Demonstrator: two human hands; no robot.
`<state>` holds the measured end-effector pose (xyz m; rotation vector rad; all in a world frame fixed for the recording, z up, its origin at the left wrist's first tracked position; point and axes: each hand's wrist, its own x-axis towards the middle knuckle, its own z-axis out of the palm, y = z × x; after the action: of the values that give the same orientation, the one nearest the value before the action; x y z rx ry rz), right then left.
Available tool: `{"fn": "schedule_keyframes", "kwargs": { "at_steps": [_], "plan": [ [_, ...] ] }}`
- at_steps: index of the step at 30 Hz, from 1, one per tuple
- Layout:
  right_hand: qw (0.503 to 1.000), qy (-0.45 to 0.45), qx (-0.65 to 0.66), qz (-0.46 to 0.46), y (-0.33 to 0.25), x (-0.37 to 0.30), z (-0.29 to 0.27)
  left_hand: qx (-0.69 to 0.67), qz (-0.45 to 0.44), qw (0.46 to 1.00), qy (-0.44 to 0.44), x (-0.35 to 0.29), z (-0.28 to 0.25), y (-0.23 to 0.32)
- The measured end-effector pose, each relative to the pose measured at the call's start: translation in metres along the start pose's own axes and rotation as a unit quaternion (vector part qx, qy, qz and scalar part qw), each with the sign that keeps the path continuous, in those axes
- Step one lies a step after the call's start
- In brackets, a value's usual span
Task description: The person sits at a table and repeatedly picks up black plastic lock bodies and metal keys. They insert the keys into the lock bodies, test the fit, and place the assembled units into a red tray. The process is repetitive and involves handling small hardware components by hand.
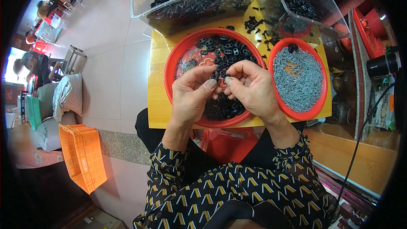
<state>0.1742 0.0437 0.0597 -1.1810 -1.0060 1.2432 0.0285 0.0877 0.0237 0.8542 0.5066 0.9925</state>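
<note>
Over a round red tray (pixel 170 65) my two hands meet, fingertips almost touching. My left hand (pixel 190 93) pinches a small black plastic part (pixel 215 75) between thumb and fingers. Close against it, my right hand (pixel 254 87) is pinched too; the tiny dark piece at its fingertips is mostly hidden. Many black oval two-hole parts (pixel 229 51) fill the tray's far and right side, with more under my hands. Small metal pieces (pixel 190 62) lie at its left. To the right, an oval red tray (pixel 323 76) holds a heap of silvery metal screws (pixel 299 80).
Two clear plastic bins (pixel 140 15) of black parts stand at the table's far side. Loose black pieces (pixel 265 38) lie on the yellow table (pixel 159 114). An orange basket (pixel 87 157) sits on the floor at left. A black cable (pixel 360 131) hangs at right. People are in the background.
</note>
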Motion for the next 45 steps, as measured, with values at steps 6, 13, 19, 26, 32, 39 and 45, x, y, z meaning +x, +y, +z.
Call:
{"fn": "schedule_keyframes", "kwargs": {
  "at_steps": [6, 13, 19, 26, 32, 39, 45],
  "plan": [
    [1.000, 0.005, -0.022, -0.003, -0.001, 0.000, 0.000, 0.036, 0.008, 0.999, 0.016, -0.002, 0.004, 0.000],
    [0.998, 0.011, -0.063, -0.020, 0.003, 0.000, 0.001, 0.149, 0.043, 0.988, 0.024, -0.005, 0.004, -0.004],
    [0.994, -0.045, 0.090, 0.036, 0.012, 0.008, -0.006, 0.154, 0.047, 0.986, 0.039, -0.006, 0.005, 0.001],
    [0.983, -0.106, 0.142, 0.056, 0.024, 0.016, -0.016, 0.102, 0.038, 0.994, 0.021, -0.005, 0.004, 0.002],
    [0.981, -0.112, 0.148, 0.058, 0.023, 0.016, -0.015, 0.111, 0.038, 0.993, 0.020, -0.006, 0.001, -0.001],
    [0.989, -0.084, 0.107, 0.061, 0.014, 0.012, -0.008, 0.122, 0.043, 0.991, 0.025, -0.005, 0.000, -0.001],
    [0.998, -0.034, 0.043, 0.039, 0.007, 0.007, -0.005, 0.117, 0.033, 0.991, 0.055, -0.005, 0.003, -0.003]
  ]
}}
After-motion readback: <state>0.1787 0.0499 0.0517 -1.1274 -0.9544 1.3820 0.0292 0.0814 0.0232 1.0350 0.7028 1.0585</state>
